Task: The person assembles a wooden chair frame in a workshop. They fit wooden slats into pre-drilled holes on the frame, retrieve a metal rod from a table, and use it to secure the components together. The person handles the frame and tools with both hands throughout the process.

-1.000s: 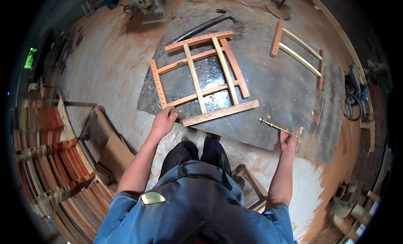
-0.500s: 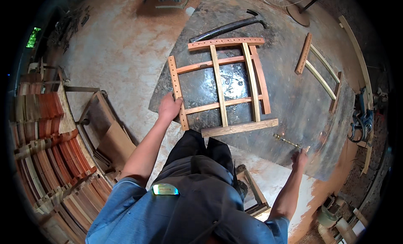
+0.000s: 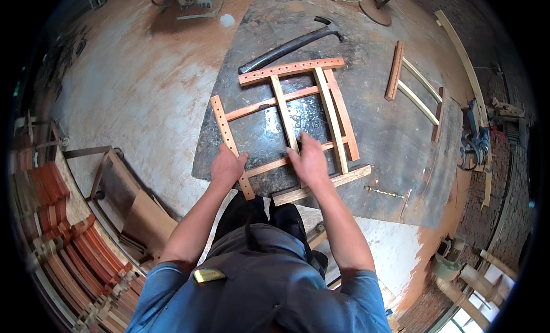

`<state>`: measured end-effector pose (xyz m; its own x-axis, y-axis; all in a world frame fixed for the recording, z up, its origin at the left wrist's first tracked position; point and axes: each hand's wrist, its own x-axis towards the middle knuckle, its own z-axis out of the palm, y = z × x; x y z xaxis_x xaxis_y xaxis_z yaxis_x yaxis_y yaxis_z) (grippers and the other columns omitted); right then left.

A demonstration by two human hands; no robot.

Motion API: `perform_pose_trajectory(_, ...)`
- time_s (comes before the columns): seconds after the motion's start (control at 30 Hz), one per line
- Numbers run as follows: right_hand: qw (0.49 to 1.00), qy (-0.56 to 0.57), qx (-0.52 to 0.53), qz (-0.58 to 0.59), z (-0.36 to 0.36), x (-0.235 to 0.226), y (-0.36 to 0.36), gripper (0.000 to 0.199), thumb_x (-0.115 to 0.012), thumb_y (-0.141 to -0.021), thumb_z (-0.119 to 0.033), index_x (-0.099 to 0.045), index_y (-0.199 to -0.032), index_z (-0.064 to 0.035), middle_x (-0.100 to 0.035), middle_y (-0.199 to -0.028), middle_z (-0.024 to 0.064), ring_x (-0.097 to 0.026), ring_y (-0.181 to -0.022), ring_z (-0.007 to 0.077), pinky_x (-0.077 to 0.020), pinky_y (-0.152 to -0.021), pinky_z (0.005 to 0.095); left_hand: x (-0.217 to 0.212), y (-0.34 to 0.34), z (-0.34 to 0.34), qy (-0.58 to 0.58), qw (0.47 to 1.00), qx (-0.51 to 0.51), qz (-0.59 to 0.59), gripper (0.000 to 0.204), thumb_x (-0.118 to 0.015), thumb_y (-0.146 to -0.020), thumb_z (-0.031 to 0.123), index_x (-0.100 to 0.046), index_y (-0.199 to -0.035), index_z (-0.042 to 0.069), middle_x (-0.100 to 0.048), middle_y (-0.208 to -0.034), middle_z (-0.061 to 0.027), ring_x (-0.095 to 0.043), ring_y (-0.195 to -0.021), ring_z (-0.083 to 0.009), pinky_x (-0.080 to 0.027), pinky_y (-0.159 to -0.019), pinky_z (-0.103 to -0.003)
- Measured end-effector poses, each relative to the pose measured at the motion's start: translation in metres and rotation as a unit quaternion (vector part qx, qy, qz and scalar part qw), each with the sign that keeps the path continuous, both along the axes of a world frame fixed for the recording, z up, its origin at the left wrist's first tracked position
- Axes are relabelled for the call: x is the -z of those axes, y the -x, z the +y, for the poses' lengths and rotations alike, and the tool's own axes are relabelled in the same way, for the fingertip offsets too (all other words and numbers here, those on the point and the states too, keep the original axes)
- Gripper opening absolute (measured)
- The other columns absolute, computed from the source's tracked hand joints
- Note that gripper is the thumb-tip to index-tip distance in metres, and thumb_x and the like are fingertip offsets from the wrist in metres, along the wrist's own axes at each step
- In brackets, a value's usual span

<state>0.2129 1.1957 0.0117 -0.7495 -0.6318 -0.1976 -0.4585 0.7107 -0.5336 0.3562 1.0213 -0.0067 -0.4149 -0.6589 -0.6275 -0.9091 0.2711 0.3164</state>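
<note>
Two ladder-like wooden frames lie overlapped crosswise on a dark metal sheet [image 3: 389, 138]. My left hand [image 3: 228, 166] is closed round the drilled left rail [image 3: 221, 120] of one frame, near the rail's lower end. The other frame has a drilled far rail [image 3: 292, 70], two pale slats and a near rail [image 3: 350, 176]. My right hand [image 3: 310, 161] is over its left slat [image 3: 282, 107], thumb and fingers apart on either side of the slat. Whether it touches the wood is hard to tell. A thin brass-coloured rod [image 3: 385, 192] with knobs lies to the right.
Beyond the frames lies a black hammer-like tool [image 3: 289, 46]. A smaller wooden frame [image 3: 418, 95] rests at the right. Stacked wooden slats [image 3: 57, 201] fill a rack at the left, and a blue tool [image 3: 475, 138] sits by the right wall.
My right hand has left the brass-coloured rod and moved left to the frames. The rod stays on the sheet. My left hand keeps its hold on the drilled rail.
</note>
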Motion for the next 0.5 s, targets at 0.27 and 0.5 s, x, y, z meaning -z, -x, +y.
perform_pose_trajectory(0.27, 0.989, -0.081, 0.045, -0.114, -0.048, 0.043, 0.028, 0.042, -0.065, -0.085, -0.032, -0.056, -0.103, 0.0041, -0.066, -0.094, 0.0264, -0.064, -0.092, 0.0417, -0.0505, -0.082, 0.0487, -0.001, 0.003, -0.002, -0.012, 1.0, 0.013, -0.003, 0.057, -0.063, -0.086, 0.034, -0.039, -0.115, -0.008, -0.063, -0.104, -0.032, -0.063, -0.097, -0.0454, -0.05, -0.085, -0.049)
perform_pose_trajectory(0.5, 0.992, 0.052, 0.05, -0.105, -0.024, -0.017, 0.036, 0.037, -0.059, -0.088, -0.029, -0.057, -0.104, 0.0041, -0.064, -0.09, 0.0302, -0.063, -0.089, 0.0451, -0.049, -0.081, 0.0504, 0.005, -0.001, 0.003, 0.024, 1.0, 0.007, 0.019, 0.05, -0.061, -0.085, 0.028, -0.039, -0.114, -0.006, -0.063, -0.1, -0.0313, -0.063, -0.094, -0.0471, -0.05, -0.083, -0.051)
